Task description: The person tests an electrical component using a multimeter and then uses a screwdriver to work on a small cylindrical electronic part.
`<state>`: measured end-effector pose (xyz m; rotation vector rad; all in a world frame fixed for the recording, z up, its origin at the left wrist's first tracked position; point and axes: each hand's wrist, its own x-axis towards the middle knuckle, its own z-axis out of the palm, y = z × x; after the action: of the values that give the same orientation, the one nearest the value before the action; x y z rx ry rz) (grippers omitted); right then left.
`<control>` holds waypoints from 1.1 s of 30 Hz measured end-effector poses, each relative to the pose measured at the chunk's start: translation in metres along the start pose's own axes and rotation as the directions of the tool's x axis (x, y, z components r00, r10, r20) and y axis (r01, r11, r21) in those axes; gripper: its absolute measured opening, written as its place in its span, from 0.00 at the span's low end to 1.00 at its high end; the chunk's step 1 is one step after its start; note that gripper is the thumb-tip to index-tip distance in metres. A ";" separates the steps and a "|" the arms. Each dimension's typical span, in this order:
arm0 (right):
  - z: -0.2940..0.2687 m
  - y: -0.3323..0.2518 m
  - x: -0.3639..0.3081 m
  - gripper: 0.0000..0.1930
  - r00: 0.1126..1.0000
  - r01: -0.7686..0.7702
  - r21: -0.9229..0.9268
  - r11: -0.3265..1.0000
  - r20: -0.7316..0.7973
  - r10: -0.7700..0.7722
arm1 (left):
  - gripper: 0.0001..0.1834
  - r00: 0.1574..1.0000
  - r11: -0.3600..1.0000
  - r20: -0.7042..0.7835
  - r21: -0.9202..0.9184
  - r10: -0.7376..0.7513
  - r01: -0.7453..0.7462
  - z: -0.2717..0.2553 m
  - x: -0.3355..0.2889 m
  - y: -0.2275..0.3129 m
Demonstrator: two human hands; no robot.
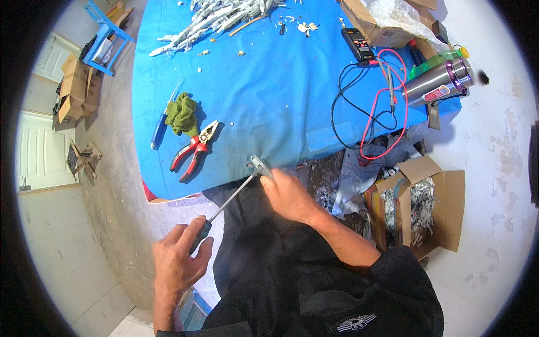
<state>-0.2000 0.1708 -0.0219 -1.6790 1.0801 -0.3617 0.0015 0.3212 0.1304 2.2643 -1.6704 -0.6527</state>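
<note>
My left hand (181, 255) is closed around the dark handle of a screwdriver (231, 197), whose long metal shaft slants up to the right. Its tip meets a small grey part (259, 165) at the near edge of the table. That part is gripped between the thumb and fingers of my right hand (289, 195); what it belongs to is too small to tell. Beyond my hands, pliers (195, 150) with red and black handles lie with jaws apart. Next to them are a crumpled green cloth (181, 114) and a blue-handled screwdriver (163, 124).
A blue cloth covers the table (264, 95). At its far side lies a heap of grey-white strips (216, 19). A multimeter (357, 45) with red and black leads and a steel flask (432, 85) sit at the right. An open carton (452, 208) of scraps stands below.
</note>
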 end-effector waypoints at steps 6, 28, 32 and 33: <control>-0.002 -0.002 0.001 0.15 1.000 -0.019 0.012 1.000 0.021 0.019 | 0.20 0.999 0.999 -0.033 -0.048 0.012 -0.014 0.008 -0.001 -0.001; -0.002 -0.006 -0.001 0.16 0.999 -0.033 -0.002 0.999 0.005 0.033 | 0.20 0.998 0.993 -0.026 -0.099 -0.063 0.060 0.007 -0.003 0.005; -0.003 -0.008 -0.001 0.16 0.999 -0.038 -0.016 0.999 0.015 0.038 | 0.19 0.997 0.990 -0.010 -0.118 -0.083 0.081 0.005 -0.003 0.008; -0.003 -0.008 -0.001 0.16 0.999 -0.037 -0.018 0.999 0.013 0.038 | 0.19 0.996 0.987 0.002 -0.131 -0.090 0.090 0.003 -0.002 0.008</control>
<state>-0.1988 0.1704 -0.0132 -1.6726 1.1062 -0.3170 -0.0075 0.3209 0.1315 2.2565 -1.4842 -0.7543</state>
